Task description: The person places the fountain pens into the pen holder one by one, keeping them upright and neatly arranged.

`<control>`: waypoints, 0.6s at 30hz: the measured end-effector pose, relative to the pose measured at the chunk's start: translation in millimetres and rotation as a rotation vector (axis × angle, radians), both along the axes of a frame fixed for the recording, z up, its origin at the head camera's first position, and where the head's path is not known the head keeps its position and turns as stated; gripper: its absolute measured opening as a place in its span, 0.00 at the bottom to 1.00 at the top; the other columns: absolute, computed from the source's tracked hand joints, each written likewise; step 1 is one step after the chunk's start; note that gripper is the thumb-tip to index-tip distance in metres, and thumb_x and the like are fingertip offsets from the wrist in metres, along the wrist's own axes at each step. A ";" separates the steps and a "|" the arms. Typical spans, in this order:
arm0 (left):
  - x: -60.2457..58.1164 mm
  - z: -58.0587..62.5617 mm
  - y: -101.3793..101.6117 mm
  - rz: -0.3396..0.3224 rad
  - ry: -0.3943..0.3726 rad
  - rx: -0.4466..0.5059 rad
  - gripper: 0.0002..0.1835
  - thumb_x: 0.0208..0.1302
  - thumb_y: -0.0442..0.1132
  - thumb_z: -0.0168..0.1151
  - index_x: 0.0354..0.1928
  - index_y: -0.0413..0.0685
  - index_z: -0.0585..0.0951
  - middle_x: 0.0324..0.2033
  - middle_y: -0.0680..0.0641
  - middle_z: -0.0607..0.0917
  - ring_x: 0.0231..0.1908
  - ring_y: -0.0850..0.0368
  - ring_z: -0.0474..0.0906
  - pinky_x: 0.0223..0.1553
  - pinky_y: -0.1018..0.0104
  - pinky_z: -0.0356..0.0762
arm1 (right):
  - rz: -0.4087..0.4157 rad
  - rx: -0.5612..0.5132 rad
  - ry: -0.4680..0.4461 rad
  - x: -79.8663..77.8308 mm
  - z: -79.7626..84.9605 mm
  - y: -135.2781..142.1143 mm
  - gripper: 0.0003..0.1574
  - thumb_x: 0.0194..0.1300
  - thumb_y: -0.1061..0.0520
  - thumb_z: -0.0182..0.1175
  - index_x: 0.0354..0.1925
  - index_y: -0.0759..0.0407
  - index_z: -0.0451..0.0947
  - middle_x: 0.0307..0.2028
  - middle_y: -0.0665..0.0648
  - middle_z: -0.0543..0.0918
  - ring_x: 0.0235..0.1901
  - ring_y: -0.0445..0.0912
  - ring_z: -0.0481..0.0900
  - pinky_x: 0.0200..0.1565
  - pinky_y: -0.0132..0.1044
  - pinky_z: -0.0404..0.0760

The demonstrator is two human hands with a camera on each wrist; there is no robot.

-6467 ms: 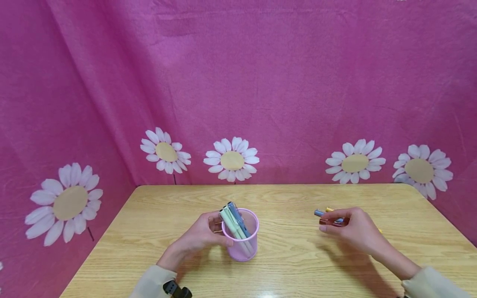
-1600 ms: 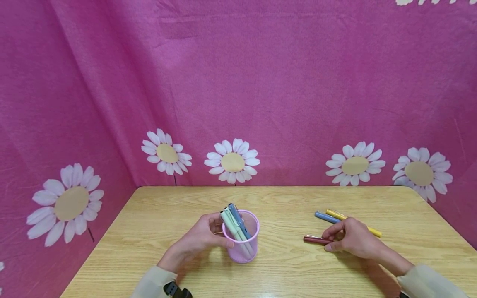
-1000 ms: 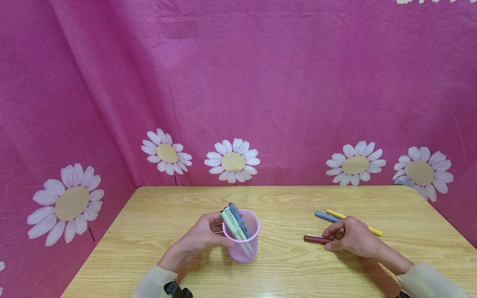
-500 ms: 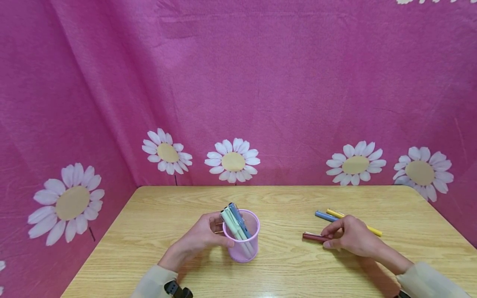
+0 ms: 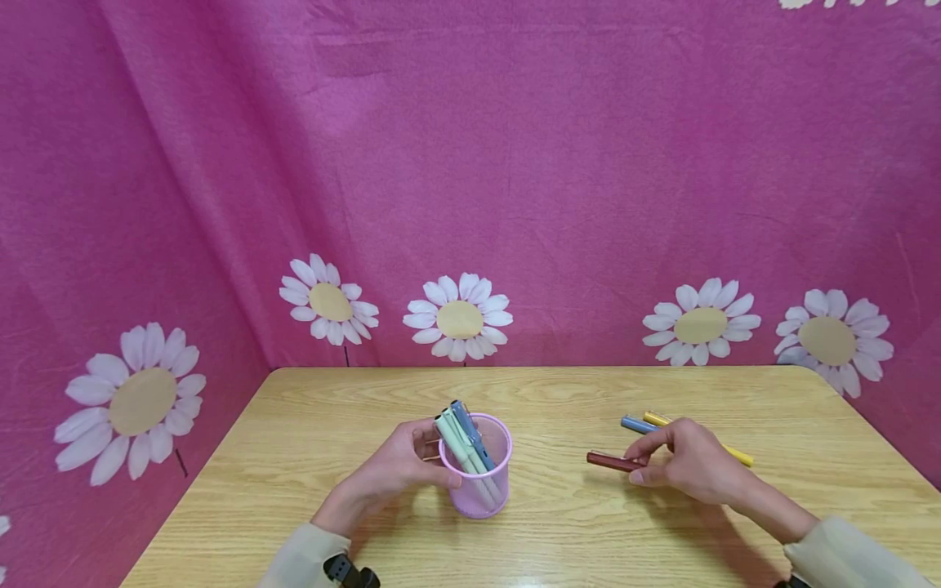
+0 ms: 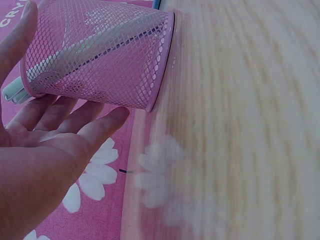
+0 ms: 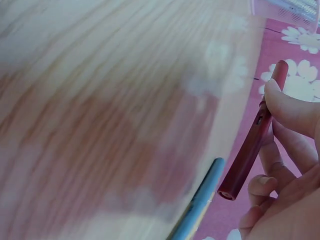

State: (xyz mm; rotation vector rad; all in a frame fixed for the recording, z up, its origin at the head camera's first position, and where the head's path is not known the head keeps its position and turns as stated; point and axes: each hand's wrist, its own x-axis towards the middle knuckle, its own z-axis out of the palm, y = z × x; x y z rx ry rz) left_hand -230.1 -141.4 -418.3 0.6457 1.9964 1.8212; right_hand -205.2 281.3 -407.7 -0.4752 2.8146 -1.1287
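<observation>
Lilac-pink in a diamond lattice on the mesh pen cup [image 5: 494, 492]; in it, mint-green pens [image 5: 457, 443] and a slate-blue pen [image 5: 473, 437]. A maroon pen [image 5: 610, 462], a dusty-blue pen [image 5: 638, 425] and a bright yellow pen [image 5: 738, 456]. Streaky tan wood grain across the table [image 5: 559, 408]. Magenta on the fabric backdrop [image 5: 573, 163], patterned with white daisies [image 5: 459, 318], yellow-centred. Cream sleeves [image 5: 845, 551], a black wristband [image 5: 351, 572].

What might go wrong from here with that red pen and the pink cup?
The red pen could slip, since the right grip pinches it with both ends jutting free. The pink cup might tip if the left grip holding it shifts: its pens lean that way. A blue pen lying close behind the right grip may get nudged.
</observation>
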 end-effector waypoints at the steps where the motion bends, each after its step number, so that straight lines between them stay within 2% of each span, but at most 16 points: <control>1: 0.0 0.0 -0.1 0.000 0.000 -0.002 0.34 0.57 0.29 0.78 0.66 0.31 0.77 0.55 0.40 0.85 0.54 0.47 0.82 0.57 0.58 0.83 | 0.006 -0.004 0.008 0.4 1.7 -0.8 0.10 0.56 0.54 0.81 0.38 0.49 0.92 0.34 0.45 0.88 0.31 0.42 0.68 0.28 0.32 0.66; 6: -0.7 0.5 0.0 -0.010 -0.001 0.003 0.35 0.57 0.30 0.79 0.67 0.32 0.77 0.55 0.40 0.86 0.52 0.48 0.83 0.56 0.59 0.83 | 0.018 -0.020 0.026 2.3 10.8 -5.5 0.10 0.57 0.55 0.81 0.38 0.49 0.92 0.38 0.44 0.89 0.45 0.47 0.78 0.34 0.33 0.71; 9: -1.3 0.5 0.4 -0.021 0.016 0.011 0.36 0.57 0.29 0.78 0.68 0.31 0.76 0.55 0.39 0.85 0.53 0.47 0.82 0.57 0.60 0.82 | 0.016 -0.016 0.038 3.0 15.1 -8.1 0.10 0.57 0.55 0.81 0.39 0.49 0.93 0.37 0.43 0.90 0.51 0.49 0.81 0.41 0.35 0.77; 18: -1.5 0.7 0.4 -0.030 0.022 0.020 0.37 0.57 0.28 0.77 0.69 0.30 0.75 0.56 0.38 0.85 0.55 0.47 0.82 0.59 0.60 0.81 | -0.001 -0.031 0.058 9.7 24.3 -20.3 0.11 0.55 0.56 0.82 0.39 0.49 0.93 0.39 0.44 0.90 0.55 0.52 0.82 0.52 0.40 0.78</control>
